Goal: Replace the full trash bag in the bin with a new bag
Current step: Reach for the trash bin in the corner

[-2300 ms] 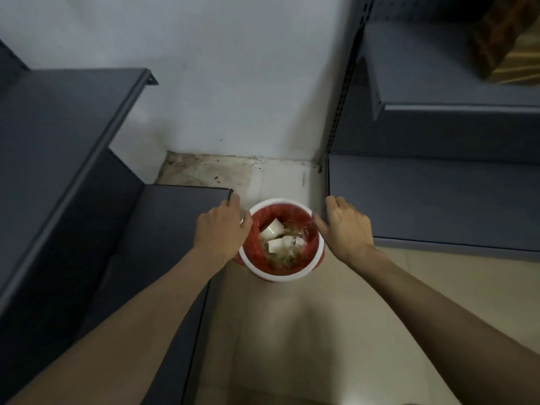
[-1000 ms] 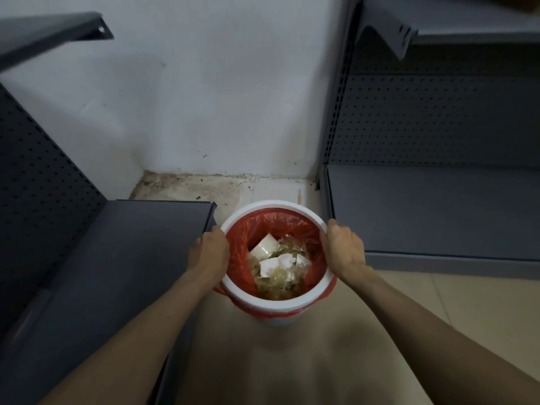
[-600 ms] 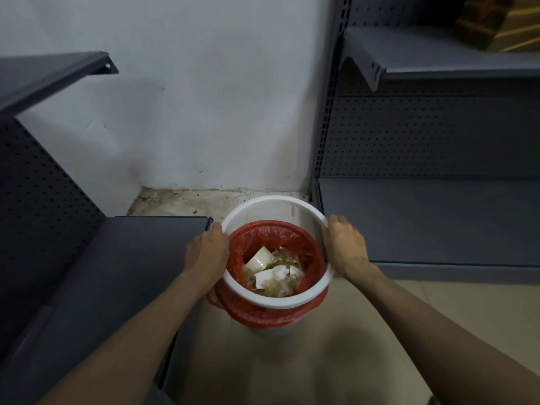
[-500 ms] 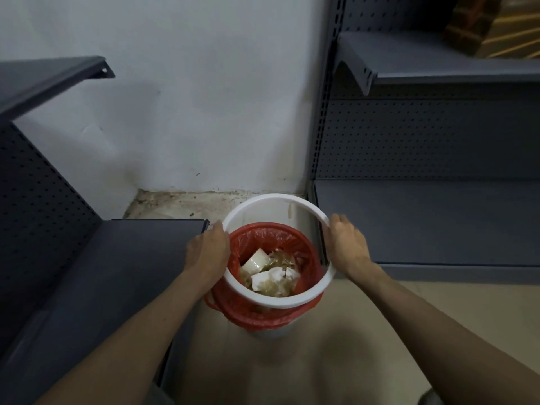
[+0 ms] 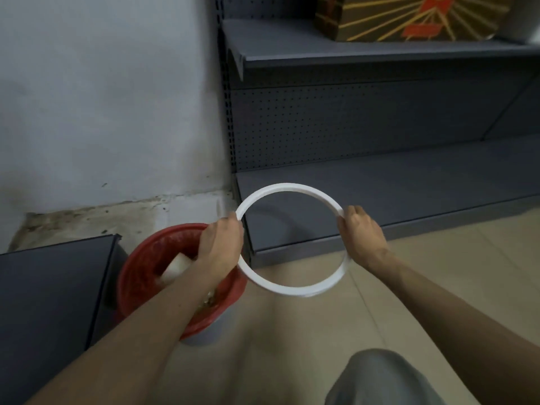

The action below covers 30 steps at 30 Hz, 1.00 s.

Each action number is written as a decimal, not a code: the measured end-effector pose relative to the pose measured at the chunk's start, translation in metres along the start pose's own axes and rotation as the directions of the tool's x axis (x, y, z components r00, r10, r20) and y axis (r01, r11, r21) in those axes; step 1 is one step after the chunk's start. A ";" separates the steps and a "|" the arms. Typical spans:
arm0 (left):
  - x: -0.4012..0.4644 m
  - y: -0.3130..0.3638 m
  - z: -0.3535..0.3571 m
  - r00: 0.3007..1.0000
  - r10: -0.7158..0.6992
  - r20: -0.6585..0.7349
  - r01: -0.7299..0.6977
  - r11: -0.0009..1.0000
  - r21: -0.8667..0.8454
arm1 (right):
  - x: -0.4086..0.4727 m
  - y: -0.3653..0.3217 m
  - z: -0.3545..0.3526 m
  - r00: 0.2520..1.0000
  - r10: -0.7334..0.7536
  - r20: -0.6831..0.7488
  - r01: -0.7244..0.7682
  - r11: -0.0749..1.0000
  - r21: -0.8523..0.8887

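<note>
A white plastic ring [image 5: 292, 289], the bin's clamp rim, hangs in the air to the right of the bin. My left hand [image 5: 220, 247] grips its left side and my right hand [image 5: 361, 236] grips its right side. Below my left forearm stands the grey bin [image 5: 209, 333] on the floor. A red trash bag [image 5: 137, 264] lines it, folded over the top edge, with white scraps [image 5: 175, 267] and other waste inside. My forearm hides part of the bag's opening.
Dark grey metal shelving [image 5: 380, 188] runs along the right, with a brown and gold box [image 5: 409, 16] on an upper shelf. Another low shelf [image 5: 49, 290] sits left of the bin. A stained white wall [image 5: 111, 112] is behind. My knee [image 5: 385, 378] shows at the bottom.
Both hands lifted the white ring off the bin and carried it up and to the right. The red bag's folded edge now lies bare over the bin's top.
</note>
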<state>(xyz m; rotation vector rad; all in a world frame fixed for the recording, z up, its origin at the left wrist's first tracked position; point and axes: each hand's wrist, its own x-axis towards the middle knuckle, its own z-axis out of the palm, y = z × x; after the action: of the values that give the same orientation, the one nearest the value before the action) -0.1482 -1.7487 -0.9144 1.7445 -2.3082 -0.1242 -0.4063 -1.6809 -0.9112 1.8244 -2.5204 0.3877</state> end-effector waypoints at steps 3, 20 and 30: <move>-0.002 0.027 0.025 0.999 0.040 0.026 -0.039 0.999 -0.014 | -0.014 0.033 0.009 0.998 0.067 -0.008 -0.067 0.998 0.014; -0.093 0.051 0.190 0.968 0.076 0.238 -0.100 0.991 0.091 | -0.125 0.120 0.153 0.980 0.169 0.103 -0.177 0.981 0.076; -0.108 0.043 0.273 0.890 -0.018 0.455 -0.059 0.986 0.155 | -0.149 0.144 0.241 0.919 0.189 0.345 -0.202 0.979 0.002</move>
<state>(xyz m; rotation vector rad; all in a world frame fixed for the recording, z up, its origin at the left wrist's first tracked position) -0.2274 -1.6548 -1.1847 1.9378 -2.7327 -0.3888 -0.4597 -1.5482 -1.1947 1.7940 -2.9603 0.1234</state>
